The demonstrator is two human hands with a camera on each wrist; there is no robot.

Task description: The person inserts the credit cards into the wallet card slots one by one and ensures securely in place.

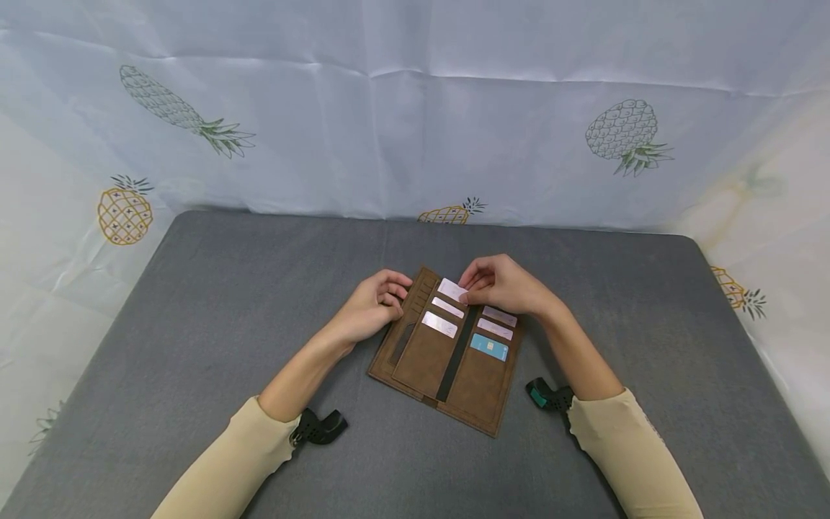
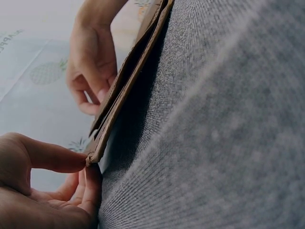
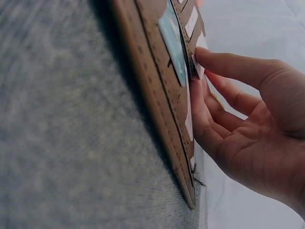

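Note:
A brown wallet (image 1: 418, 369) lies spread out at a slant on the grey table, a dark strip running down between its two card panels. My left hand (image 1: 368, 308) pinches the wallet's left edge, thumb above and fingers beneath, as the left wrist view shows at the wallet corner (image 2: 95, 153). At the top slot of the left panel, my right hand (image 1: 504, 285) pinches a pale pink card (image 1: 452, 290) between thumb and fingers. Two more pale cards (image 1: 439, 324) sit below it. The right panel holds pale cards (image 1: 495, 329) and a blue card (image 1: 489, 347).
A grey cloth covers the table (image 1: 227, 303). Behind it hangs a pale curtain (image 1: 324, 144) printed with pineapples. Black wrist devices (image 1: 320, 427) stick out from both beige sleeves (image 1: 227, 461) close to the table, the right one beside the wallet's lower right.

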